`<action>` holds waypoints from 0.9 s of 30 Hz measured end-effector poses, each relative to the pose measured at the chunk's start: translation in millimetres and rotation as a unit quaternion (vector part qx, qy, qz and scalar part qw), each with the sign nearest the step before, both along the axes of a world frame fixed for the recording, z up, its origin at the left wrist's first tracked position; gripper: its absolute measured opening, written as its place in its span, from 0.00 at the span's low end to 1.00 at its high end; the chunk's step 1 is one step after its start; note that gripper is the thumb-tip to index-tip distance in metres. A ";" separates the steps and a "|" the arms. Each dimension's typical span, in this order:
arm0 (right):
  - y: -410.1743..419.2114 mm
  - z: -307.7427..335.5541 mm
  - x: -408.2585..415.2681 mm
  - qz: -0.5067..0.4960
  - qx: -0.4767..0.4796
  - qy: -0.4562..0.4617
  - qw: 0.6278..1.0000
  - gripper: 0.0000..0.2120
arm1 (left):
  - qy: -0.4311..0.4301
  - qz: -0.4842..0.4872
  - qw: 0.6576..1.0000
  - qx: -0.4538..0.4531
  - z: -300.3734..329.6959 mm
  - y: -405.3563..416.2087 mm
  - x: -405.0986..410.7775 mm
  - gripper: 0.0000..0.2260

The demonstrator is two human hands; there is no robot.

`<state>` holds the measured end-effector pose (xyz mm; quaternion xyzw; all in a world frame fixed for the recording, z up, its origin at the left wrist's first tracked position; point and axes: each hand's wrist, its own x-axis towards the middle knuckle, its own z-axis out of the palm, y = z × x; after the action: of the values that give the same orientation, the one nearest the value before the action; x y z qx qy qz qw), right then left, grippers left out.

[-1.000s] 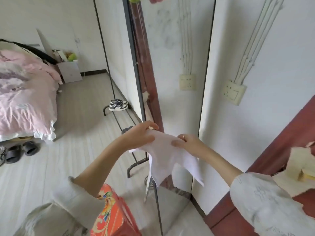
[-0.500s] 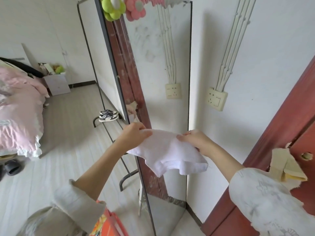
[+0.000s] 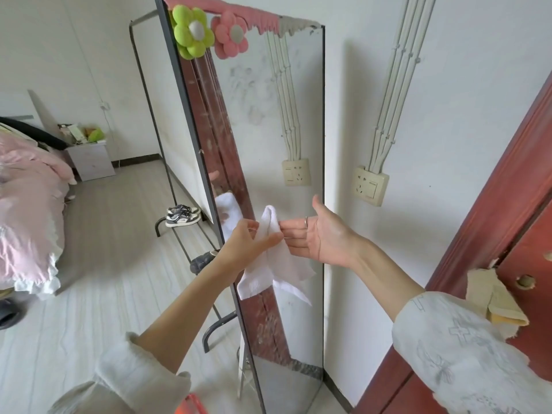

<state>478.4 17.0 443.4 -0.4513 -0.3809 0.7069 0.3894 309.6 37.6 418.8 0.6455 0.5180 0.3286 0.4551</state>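
Both hands meet at the white cloth (image 3: 276, 264) before the standing mirror (image 3: 268, 130): left hand (image 3: 245, 249) pinches its bunched top, right hand (image 3: 324, 236) lies flat-palmed, straight fingertips (image 3: 288, 225) touching it.

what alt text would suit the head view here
A left hand pinches a white cloth in front of a tall standing mirror, while the right hand is open beside it, fingertips at the cloth. A green flower and a pink flower sit at the mirror's top corner.
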 end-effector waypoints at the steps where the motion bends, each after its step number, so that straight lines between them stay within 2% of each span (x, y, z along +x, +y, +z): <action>1: 0.5 0.5 1.0 0.011 0.001 0.001 1.000 0.44 | -0.003 0.003 1.000 0.001 0.7 1.4 -1.0 0.30; 5: 0.9 1.1 1.7 0.005 0.006 0.012 1.000 0.45 | -0.004 -0.016 1.000 0.003 1.5 3.5 -6.3 0.30; 9: -1.7 0.2 3.6 -0.023 0.030 -0.012 0.999 0.43 | -0.016 -0.012 1.000 0.005 1.3 1.5 -7.0 0.15; 11: -2.8 -2.8 3.0 -0.082 0.076 -0.091 0.990 0.36 | -0.028 -0.013 1.000 0.001 3.6 0.5 -7.4 0.10; 14: -4.2 -10.2 6.2 -0.148 0.184 -0.275 0.932 0.19 | -0.062 -0.029 0.998 -0.009 12.8 -1.9 -10.1 0.08; 17: -6.4 -16.8 10.8 -0.051 0.203 -0.345 0.915 0.16 | -0.092 -0.066 0.994 0.002 23.9 -4.6 -12.9 0.08; 19: -7.3 -19.5 9.7 -0.019 0.188 -0.364 0.912 0.10 | -0.088 -0.072 0.993 0.041 28.8 -5.0 -14.0 0.09; 20: -7.6 -20.2 8.3 -0.024 0.180 -0.367 0.912 0.06 | -0.073 -0.066 0.993 0.071 29.5 -4.5 -14.3 0.09; 22: -6.7 -21.4 6.8 -0.048 0.162 -0.335 0.927 0.07 | -0.026 -0.044 0.989 0.137 29.0 -3.3 -14.2 0.10; 25: -2.9 -23.9 9.7 -0.071 0.103 -0.215 0.969 0.07 | 0.023 -0.016 0.977 0.211 25.9 -3.3 -12.3 0.13; 27: -3.3 -22.8 11.7 -0.054 0.082 -0.153 0.983 0.10 | 0.028 0.010 0.973 0.230 26.2 -3.4 -10.7 0.13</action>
<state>490.1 13.7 420.6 -0.5403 -0.4678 0.5738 0.3999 298.9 34.2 445.0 0.7365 0.4472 0.4254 0.2769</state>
